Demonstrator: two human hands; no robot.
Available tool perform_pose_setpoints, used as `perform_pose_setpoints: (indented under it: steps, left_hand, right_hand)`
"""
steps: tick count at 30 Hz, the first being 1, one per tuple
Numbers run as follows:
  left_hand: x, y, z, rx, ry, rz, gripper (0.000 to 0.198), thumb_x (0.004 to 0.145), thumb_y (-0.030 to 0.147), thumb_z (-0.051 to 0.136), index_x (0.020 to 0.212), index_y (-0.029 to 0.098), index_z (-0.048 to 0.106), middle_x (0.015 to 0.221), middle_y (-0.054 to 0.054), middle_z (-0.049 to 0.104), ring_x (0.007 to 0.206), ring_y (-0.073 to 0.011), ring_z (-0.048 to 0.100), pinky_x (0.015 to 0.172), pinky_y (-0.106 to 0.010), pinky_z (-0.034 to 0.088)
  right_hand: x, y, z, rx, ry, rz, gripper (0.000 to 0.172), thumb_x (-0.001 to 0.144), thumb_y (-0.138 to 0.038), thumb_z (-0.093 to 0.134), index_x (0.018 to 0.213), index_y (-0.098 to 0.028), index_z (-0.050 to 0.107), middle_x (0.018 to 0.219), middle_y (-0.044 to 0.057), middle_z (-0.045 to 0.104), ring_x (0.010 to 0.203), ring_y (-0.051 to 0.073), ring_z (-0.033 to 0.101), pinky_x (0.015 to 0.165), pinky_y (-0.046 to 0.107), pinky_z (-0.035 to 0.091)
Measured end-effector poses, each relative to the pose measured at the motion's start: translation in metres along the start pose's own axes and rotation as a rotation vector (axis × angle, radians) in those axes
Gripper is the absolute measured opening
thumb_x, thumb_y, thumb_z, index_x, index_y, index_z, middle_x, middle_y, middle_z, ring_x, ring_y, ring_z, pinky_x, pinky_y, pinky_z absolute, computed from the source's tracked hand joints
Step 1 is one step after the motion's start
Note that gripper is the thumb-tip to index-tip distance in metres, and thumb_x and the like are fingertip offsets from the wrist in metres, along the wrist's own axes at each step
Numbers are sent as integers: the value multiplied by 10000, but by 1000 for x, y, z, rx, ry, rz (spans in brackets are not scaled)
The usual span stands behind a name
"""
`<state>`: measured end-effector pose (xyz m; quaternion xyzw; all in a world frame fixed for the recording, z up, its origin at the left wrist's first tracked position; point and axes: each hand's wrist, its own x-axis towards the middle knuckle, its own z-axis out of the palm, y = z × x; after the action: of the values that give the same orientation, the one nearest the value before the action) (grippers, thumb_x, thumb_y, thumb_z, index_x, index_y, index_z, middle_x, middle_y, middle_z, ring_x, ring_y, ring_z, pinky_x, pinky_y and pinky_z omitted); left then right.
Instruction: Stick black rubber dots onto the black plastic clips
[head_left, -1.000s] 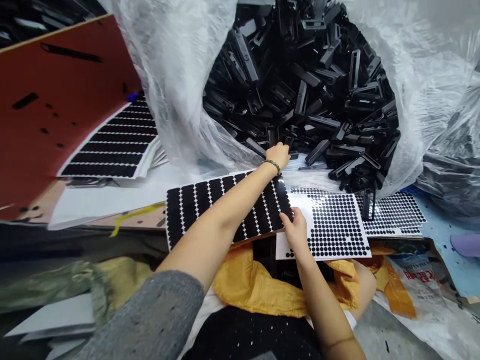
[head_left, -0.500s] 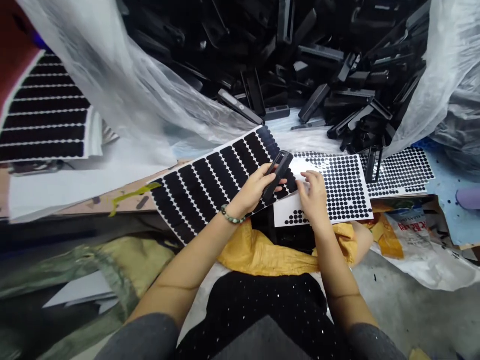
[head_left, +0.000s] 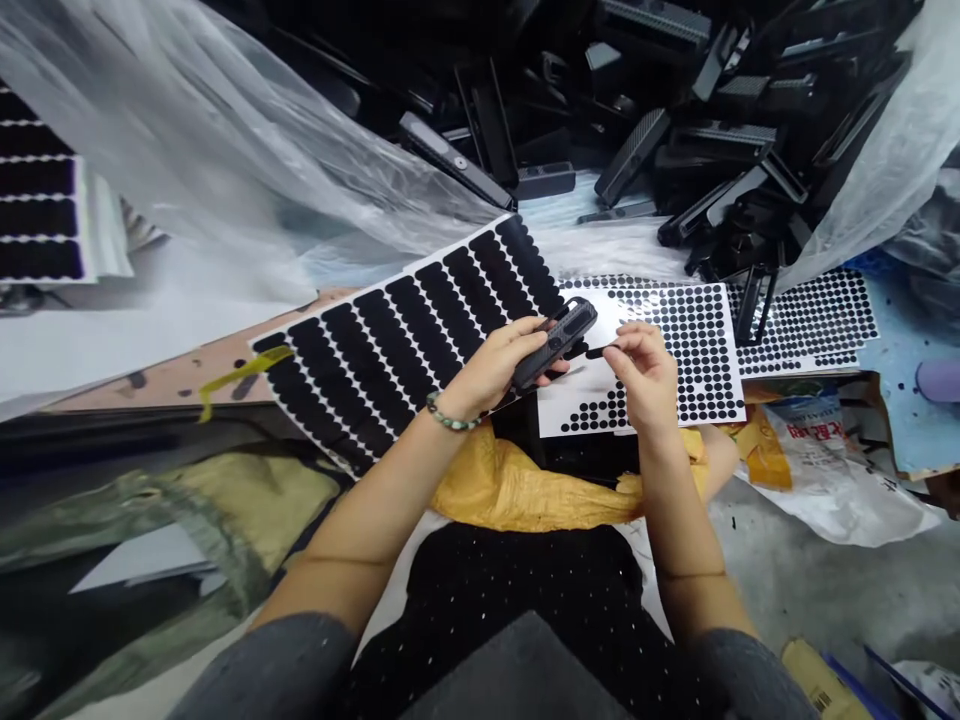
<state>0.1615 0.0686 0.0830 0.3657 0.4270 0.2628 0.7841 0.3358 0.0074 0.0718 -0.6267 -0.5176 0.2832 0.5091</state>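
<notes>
My left hand point(head_left: 495, 368) is closed around a long, rounded black plastic part point(head_left: 556, 345) with a textured face, held tilted. Just right of it, my right hand point(head_left: 646, 375) pinches a small thin black sticker point(head_left: 601, 351) between thumb and fingers, close to the part but apart from it. Beneath my left hand lies a white sheet with rows of scalloped black stickers point(head_left: 375, 355). Under my right hand is a white sheet with round black dots point(head_left: 705, 350), its upper left portion bare.
Beyond my hands lies a heap of black plastic parts point(head_left: 634, 155) inside clear plastic film point(head_left: 330, 170). More dotted sheets point(head_left: 817, 315) lie to the right, and striped sheets point(head_left: 37, 200) at far left. A yellow strap point(head_left: 240, 380) hangs over the table edge; yellow cloth point(head_left: 525, 490) covers my lap.
My right hand has come up from the sheet edge with a small black sticker between its fingers. My left hand has turned the plastic part flatter. The view has shifted slightly right.
</notes>
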Motion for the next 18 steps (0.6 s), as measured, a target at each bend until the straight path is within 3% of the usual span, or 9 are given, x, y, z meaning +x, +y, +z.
perform_pose_setpoints:
  steps: [6, 18]
  left_hand:
    - [-17, 4, -3, 121, -119, 50, 389, 818, 300, 618, 1153, 103, 624, 1025, -118, 729, 733, -178, 746, 479, -186, 539]
    - [-23, 5, -3, 174, -119, 107, 379, 787, 349, 647, 1101, 139, 679, 969, -90, 744, 667, -155, 726, 447, -177, 523]
  right_hand:
    - [10, -18, -2, 64, -105, 23, 244, 779, -454, 722, 725, -224, 662, 1024, 37, 581, 1003, 190, 584, 865, 384, 547]
    - [7, -24, -1, -45, -119, 7, 223, 810, -435, 694, 733, -228, 666, 1016, 38, 590, 968, 182, 587, 843, 383, 564]
